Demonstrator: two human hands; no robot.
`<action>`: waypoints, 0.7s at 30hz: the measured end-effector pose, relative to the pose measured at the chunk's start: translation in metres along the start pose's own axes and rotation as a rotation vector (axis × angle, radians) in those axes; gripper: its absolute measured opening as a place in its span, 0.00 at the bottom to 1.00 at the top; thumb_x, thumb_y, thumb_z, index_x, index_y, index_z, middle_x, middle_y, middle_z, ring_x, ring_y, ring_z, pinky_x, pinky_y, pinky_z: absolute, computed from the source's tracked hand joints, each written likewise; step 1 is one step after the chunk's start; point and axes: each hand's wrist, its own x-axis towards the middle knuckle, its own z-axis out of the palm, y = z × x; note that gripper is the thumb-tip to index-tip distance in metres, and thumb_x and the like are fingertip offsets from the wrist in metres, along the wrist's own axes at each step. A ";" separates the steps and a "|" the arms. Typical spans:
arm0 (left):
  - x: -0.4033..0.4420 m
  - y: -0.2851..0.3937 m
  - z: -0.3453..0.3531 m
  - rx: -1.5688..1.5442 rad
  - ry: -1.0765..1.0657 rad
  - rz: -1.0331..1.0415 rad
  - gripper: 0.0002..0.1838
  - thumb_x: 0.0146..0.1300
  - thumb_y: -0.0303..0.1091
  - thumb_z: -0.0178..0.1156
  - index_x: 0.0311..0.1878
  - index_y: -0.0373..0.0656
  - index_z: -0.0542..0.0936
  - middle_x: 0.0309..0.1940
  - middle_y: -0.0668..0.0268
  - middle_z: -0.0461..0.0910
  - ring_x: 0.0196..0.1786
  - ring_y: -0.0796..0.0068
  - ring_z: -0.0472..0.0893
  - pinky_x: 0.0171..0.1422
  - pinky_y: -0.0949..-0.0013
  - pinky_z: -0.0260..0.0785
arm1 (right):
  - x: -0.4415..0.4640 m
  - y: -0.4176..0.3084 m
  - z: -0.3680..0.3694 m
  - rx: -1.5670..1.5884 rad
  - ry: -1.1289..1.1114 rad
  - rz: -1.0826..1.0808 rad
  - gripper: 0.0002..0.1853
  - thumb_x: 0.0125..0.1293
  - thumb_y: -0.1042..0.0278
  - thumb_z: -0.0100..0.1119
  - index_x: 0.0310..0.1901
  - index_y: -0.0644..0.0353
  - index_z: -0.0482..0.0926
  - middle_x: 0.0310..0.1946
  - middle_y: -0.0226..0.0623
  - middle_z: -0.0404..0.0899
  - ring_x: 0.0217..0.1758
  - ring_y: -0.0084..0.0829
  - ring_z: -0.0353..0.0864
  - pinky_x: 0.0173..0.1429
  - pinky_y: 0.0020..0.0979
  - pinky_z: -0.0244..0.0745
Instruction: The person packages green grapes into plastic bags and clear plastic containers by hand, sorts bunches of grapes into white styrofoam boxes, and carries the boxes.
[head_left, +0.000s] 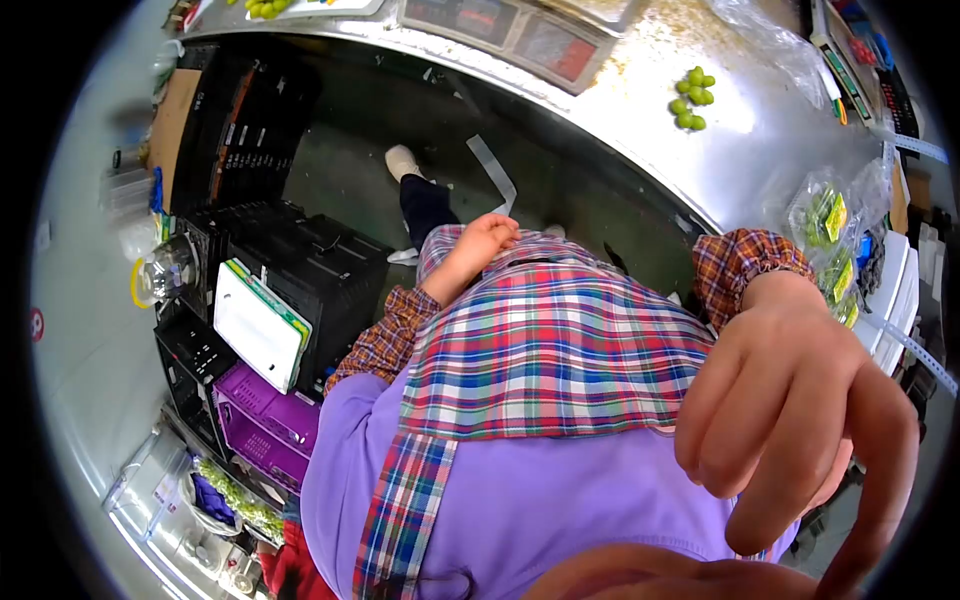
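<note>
My right hand (790, 390) is raised very close to the camera. Its fingers are bent but spaced apart, and nothing shows in them. Below it is the purple top, and an orange plaid sleeve (745, 265) covers the forearm. In front of my plaid apron (570, 350), my left hand (485, 243) has its fingers curled together. A pale translucent strip (490, 168) reaches down to those fingertips; whether they grip it or it lies on the floor behind, I cannot make out.
A metal worktable (745, 150) curves along the front, with green grapes (692, 98) on it. Packed clear bags (830, 220) lie at its right. On my left stand black crates (290, 250), a white board (262, 330) and a purple crate (262, 420).
</note>
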 end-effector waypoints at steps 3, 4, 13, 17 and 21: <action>0.002 -0.002 -0.054 -0.072 0.022 -0.027 0.08 0.66 0.30 0.49 0.45 0.38 0.74 0.38 0.64 0.78 0.41 0.76 0.77 0.50 0.74 0.71 | 0.020 0.037 -0.036 -0.007 -0.072 0.103 0.13 0.63 0.77 0.53 0.47 0.49 0.77 0.34 0.41 0.79 0.24 0.30 0.73 0.32 0.32 0.74; 0.008 -0.010 -0.076 -0.132 0.006 0.034 0.07 0.67 0.29 0.49 0.43 0.38 0.74 0.38 0.63 0.78 0.40 0.76 0.77 0.50 0.74 0.70 | 0.027 0.055 -0.053 -0.018 -0.108 0.121 0.13 0.62 0.76 0.56 0.48 0.50 0.77 0.35 0.41 0.79 0.25 0.31 0.75 0.34 0.32 0.76; 0.004 0.004 -0.231 -0.246 0.037 -0.063 0.09 0.68 0.33 0.50 0.45 0.39 0.74 0.38 0.64 0.78 0.39 0.77 0.76 0.46 0.74 0.70 | 0.040 0.204 -0.132 -0.383 0.956 0.465 0.24 0.57 0.60 0.55 0.52 0.66 0.68 0.36 0.35 0.68 0.36 0.25 0.67 0.45 0.30 0.66; 0.009 0.015 -0.267 -0.185 0.040 -0.197 0.09 0.67 0.35 0.50 0.46 0.42 0.74 0.38 0.66 0.78 0.39 0.80 0.76 0.43 0.77 0.69 | 0.111 0.214 -0.114 -0.039 0.309 0.122 0.20 0.56 0.59 0.60 0.46 0.64 0.75 0.31 0.38 0.74 0.33 0.33 0.72 0.36 0.35 0.68; 0.028 0.036 -0.278 -0.111 -0.031 -0.162 0.09 0.66 0.35 0.51 0.45 0.41 0.74 0.36 0.67 0.79 0.36 0.80 0.77 0.41 0.78 0.70 | 0.199 0.196 -0.081 0.070 0.086 0.035 0.11 0.66 0.69 0.50 0.43 0.61 0.79 0.32 0.43 0.76 0.22 0.29 0.70 0.32 0.30 0.68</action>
